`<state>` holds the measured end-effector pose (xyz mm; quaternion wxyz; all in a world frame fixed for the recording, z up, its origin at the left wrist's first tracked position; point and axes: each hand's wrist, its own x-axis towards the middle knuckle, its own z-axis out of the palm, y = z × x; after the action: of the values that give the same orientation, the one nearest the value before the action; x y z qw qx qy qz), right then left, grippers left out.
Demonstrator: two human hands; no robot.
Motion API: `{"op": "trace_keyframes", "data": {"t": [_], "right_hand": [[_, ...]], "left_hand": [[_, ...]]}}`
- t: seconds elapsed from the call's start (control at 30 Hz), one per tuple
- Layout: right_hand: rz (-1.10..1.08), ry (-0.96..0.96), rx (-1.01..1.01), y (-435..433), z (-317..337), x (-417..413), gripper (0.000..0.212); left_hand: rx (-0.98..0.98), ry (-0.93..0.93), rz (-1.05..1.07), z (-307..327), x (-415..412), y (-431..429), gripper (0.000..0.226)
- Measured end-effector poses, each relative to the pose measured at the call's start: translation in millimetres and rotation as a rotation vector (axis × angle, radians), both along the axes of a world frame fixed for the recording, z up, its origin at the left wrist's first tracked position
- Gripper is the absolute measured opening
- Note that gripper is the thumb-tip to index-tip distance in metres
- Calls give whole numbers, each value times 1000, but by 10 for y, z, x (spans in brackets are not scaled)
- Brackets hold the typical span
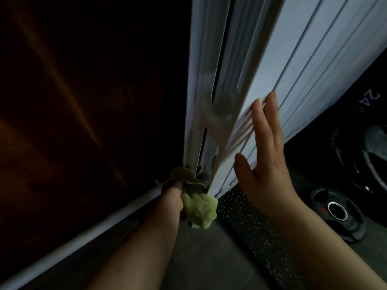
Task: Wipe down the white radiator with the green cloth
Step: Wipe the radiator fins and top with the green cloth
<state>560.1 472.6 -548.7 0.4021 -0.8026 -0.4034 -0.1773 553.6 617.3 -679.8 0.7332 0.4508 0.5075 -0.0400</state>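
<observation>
The white radiator (310, 65) rises from bottom centre to the top right, its ribbed front facing right and its narrow end panel with slots facing me. My left hand (173, 190) grips the bunched green cloth (199, 208) and holds it against the bottom of the radiator's end, by the lowest slot. Part of the cloth hangs below my fist. My right hand (266, 155) lies flat on the ribbed front with straight fingers pointing up.
A dark wall (83, 101) fills the left, with a white skirting pipe (83, 235) along its foot. Black weight plates (337, 212) lie on the speckled rubber mat (251, 227) at the right. Grey floor tiles (209, 258) show below.
</observation>
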Motion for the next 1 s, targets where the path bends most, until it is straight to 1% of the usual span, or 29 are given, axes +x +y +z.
{"op": "trace_keyframes", "data": {"t": [0.03, 0.1, 0.13, 0.2, 0.27, 0.3, 0.37, 0.43, 0.5, 0.53, 0.57, 0.63, 0.67, 0.7, 0.73, 0.8, 0.87, 0.9, 0.97, 1.0], "right_hand": [[6, 15, -28, -22, 10, -7, 68], [1, 21, -84, -53, 59, -30, 68], [-6, 21, -99, -63, 68, -33, 67], [-10, 24, -132, -69, 101, -48, 67], [-8, 43, -159, -79, 142, -67, 69], [-8, 43, -168, -86, 161, -76, 71], [-7, 42, -170, -99, 189, -82, 75], [-13, 34, -175, -120, 200, -90, 77], [-11, 43, -175, -146, 217, -103, 78], [-12, 55, -178, -157, 234, -107, 80], [-14, 64, -188, -163, 251, -109, 83], [-24, 47, -205, -160, 259, -110, 81], [-28, 42, -209, -156, 260, -109, 80], [-28, 58, -213, -155, 270, -110, 81], [-24, 88, -220, -159, 285, -115, 85], [-18, 145, -241, -171, 335, -138, 90], [-29, 157, -266, -164, 364, -153, 90], [-40, 129, -265, -160, 369, -159, 88], [-53, 61, -258, -156, 348, -154, 81], [-53, 68, -261, -154, 341, -156, 78]], "left_hand": [[-13, -25, -18, 88, -5, -2, 46], [-6, -57, -59, 313, -40, 19, 26], [-2, -93, -85, 449, -64, 14, 24], [9, -181, -119, 715, -107, 10, 29], [47, -235, -137, 979, -136, 20, 18], [51, -255, -128, 1091, -147, 25, 17], [79, -274, -109, 1289, -153, 27, 30], [95, -263, -72, 1455, -180, -22, 38], [71, -264, -29, 1605, -265, -76, 40], [96, -274, -8, 1670, -321, -95, 37], [138, -293, 4, 1735, -387, -107, 32], [257, -377, 34, 1882, -490, -120, 14], [349, -445, 61, 1957, -509, -113, 11], [477, -507, 83, 2026, -498, -105, 16], [623, -531, 76, 2081, -464, -110, 22], [867, -472, 15, 2084, -383, -171, 36], [1029, -408, -68, 1922, -343, -259, 37], [1066, -385, -119, 1824, -363, -302, 35], [1063, -364, -216, 1702, -468, -317, 32], [1059, -374, -245, 1690, -513, -272, 32]]}}
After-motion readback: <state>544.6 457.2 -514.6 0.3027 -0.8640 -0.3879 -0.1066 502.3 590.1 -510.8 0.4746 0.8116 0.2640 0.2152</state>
